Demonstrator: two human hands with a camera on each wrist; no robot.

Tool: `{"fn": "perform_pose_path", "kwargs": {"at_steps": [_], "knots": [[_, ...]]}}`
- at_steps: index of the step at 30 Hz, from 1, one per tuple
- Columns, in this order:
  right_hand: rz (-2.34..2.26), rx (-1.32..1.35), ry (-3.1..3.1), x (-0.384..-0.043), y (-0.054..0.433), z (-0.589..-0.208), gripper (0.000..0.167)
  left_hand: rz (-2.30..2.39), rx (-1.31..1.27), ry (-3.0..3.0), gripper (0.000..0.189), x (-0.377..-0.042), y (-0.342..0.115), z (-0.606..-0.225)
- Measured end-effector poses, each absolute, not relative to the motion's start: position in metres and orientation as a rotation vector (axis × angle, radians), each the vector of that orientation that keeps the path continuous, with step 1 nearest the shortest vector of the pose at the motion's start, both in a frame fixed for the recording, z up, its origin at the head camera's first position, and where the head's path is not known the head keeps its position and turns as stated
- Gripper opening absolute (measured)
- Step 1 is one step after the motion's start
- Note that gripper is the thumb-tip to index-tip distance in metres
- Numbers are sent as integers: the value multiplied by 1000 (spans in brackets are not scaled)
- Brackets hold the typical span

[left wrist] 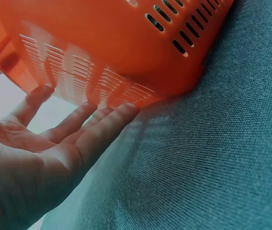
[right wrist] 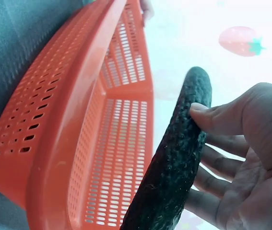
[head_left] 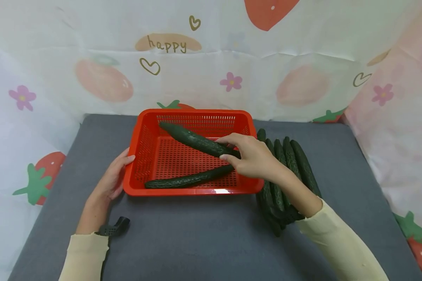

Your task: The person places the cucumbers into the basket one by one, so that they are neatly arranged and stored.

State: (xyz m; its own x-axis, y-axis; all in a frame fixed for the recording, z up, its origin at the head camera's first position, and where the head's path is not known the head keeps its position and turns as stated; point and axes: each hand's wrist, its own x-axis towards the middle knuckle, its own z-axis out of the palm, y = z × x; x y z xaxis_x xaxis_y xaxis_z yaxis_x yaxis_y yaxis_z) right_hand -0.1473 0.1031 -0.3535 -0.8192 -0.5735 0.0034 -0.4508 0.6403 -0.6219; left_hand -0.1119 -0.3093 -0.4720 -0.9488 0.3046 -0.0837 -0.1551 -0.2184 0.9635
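A red plastic basket [head_left: 197,191] with slotted walls stands on the grey cloth. My left hand [head_left: 117,175] holds its left side, thumb at the rim and fingers against the outer wall, as the left wrist view shows with the fingers [left wrist: 107,127]. Over the basket, my right hand [head_left: 249,156] grips a dark green cucumber [head_left: 193,139] near one end, between thumb and fingers; the cucumber [right wrist: 174,158] slants across the right wrist view. Another cucumber [head_left: 188,181] lies in the basket along its near side, its right end hidden under the right hand.
Several cucumbers [head_left: 304,164] lie side by side to the right of the basket, partly covered by the right forearm. Grey cloth [head_left: 197,238] covers the table. Behind it hangs a pale printed curtain [head_left: 211,66]. A black strap [head_left: 114,227] circles the left wrist.
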Motion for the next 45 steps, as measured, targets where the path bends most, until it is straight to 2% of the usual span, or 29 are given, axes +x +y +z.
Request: {"fn": "perform_pose_path", "kwargs": {"at_steps": [12,18,45], "knots": [[-804,-944,2601,-149,76,-352,45,2282,189,1705,46,-111,-308,-471],[-883,-871,2611,-148,71,-356,49,2262,193,1721,47,-113,-305,-472],[-915,-703,2730,-153,134,-365,46,2279,211,1693,45,-111,-305,-471]]}}
